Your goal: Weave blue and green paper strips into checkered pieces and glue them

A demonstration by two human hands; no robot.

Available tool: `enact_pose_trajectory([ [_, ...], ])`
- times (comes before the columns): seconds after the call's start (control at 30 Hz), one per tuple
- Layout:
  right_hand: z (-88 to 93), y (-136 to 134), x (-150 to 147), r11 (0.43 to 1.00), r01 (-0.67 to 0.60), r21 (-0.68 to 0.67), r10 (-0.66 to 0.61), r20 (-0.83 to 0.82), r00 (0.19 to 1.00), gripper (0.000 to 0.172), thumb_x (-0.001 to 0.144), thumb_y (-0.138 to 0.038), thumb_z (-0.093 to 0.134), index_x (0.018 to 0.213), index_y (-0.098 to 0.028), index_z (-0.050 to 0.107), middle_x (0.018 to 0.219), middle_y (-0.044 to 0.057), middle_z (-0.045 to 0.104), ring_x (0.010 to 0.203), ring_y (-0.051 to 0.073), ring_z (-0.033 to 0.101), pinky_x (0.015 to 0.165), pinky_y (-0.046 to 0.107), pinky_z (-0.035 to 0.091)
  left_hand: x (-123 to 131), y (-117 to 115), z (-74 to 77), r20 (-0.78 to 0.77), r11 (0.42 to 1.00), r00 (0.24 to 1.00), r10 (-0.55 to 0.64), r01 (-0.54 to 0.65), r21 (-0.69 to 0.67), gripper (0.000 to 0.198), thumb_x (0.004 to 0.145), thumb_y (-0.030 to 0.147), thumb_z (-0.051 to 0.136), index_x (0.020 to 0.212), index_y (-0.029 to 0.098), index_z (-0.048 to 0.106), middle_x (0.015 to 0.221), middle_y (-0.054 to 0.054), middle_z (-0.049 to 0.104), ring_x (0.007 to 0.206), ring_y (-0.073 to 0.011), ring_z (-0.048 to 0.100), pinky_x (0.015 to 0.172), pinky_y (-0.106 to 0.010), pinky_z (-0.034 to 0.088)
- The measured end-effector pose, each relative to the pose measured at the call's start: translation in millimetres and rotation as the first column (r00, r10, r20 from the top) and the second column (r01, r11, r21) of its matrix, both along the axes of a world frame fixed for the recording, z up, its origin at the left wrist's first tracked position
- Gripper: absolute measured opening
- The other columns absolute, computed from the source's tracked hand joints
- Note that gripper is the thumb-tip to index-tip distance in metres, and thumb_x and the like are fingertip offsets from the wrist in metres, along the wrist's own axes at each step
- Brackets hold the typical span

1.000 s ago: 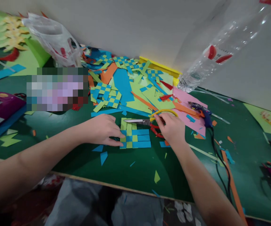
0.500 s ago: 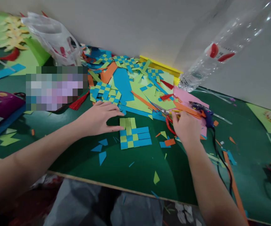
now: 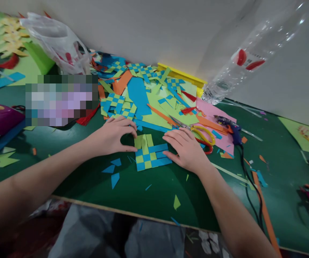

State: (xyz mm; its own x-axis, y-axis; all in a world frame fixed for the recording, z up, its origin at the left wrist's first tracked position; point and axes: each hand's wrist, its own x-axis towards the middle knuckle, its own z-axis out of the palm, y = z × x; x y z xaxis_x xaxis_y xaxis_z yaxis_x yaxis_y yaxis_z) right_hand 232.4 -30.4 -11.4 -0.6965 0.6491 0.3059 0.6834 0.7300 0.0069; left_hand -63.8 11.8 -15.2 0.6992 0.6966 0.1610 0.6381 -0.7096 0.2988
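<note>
A woven piece of blue and green paper strips (image 3: pixel 149 157) lies flat on the green table, its blue ends pointing right and green ends pointing away from me. My left hand (image 3: pixel 116 136) is at its upper left edge, thumb and fingers spread apart. At the right ends of the blue strips rests my right hand (image 3: pixel 184 147), fingers stretched out and the thumb apart; it holds nothing. Just beyond that hand lie the scissors (image 3: pixel 201 133) with yellow and red handles, their blades toward the paper pile.
A heap of woven and cut paper (image 3: pixel 141 95) lies at the back, beside a plastic bag (image 3: pixel 55 39). A glue gun (image 3: pixel 233 130) with a black cord sits on the right, below a leaning clear bottle (image 3: pixel 251 53). Blue scraps (image 3: pixel 115 180) lie near the front.
My right hand has let go of the scissors and moved left to the woven paper. The scissors now lie on the table. My left hand stays nearly in place.
</note>
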Motion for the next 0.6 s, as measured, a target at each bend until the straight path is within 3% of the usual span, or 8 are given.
enact_pose_trajectory([
  [0.17, -3.7, 4.7, 5.4, 0.997, 0.068, 0.026, -0.067, -0.027, 0.997, 0.037, 0.097, -0.042, 0.045, 0.122, -0.018, 0.059, 0.123, 0.008, 0.066, 0.118, 0.023, 0.056, 0.110, 0.045, 0.035, 1.7, -3.5, 1.0, 0.016, 0.997, 0.997, 0.072, -0.073, 0.039, 0.052, 0.078, 0.065, 0.061, 0.109, 0.023, 0.065, 0.117, -0.009, 0.064, 0.110, -0.0299, 0.056, 0.091, -0.044, 0.036],
  [0.3, -6.1, 6.2, 8.1, 0.991, 0.116, 0.072, -0.112, -0.060, 0.992, 0.036, 0.097, -0.041, 0.045, 0.119, -0.016, 0.061, 0.120, 0.010, 0.067, 0.115, 0.023, 0.058, 0.109, 0.044, 0.036, 2.7, -6.3, 0.5, -0.009, 0.997, 0.999, 0.043, -0.042, 0.060, 0.059, 0.074, 0.070, 0.062, 0.108, 0.022, 0.066, 0.119, -0.009, 0.063, 0.110, -0.0314, 0.056, 0.092, -0.045, 0.036],
  [0.6, -6.6, 3.5, 4.4, 0.994, 0.027, 0.104, -0.019, -0.080, 0.997, 0.033, 0.096, -0.036, 0.049, 0.118, -0.015, 0.060, 0.118, 0.009, 0.068, 0.112, 0.022, 0.059, 0.108, 0.044, 0.037, 5.7, -7.8, -0.1, 0.007, 0.998, 1.000, 0.029, -0.028, -0.064, 0.056, 0.070, 0.068, 0.067, 0.102, 0.022, 0.062, 0.123, -0.008, 0.062, 0.116, -0.0330, 0.054, 0.098, -0.050, 0.034],
])
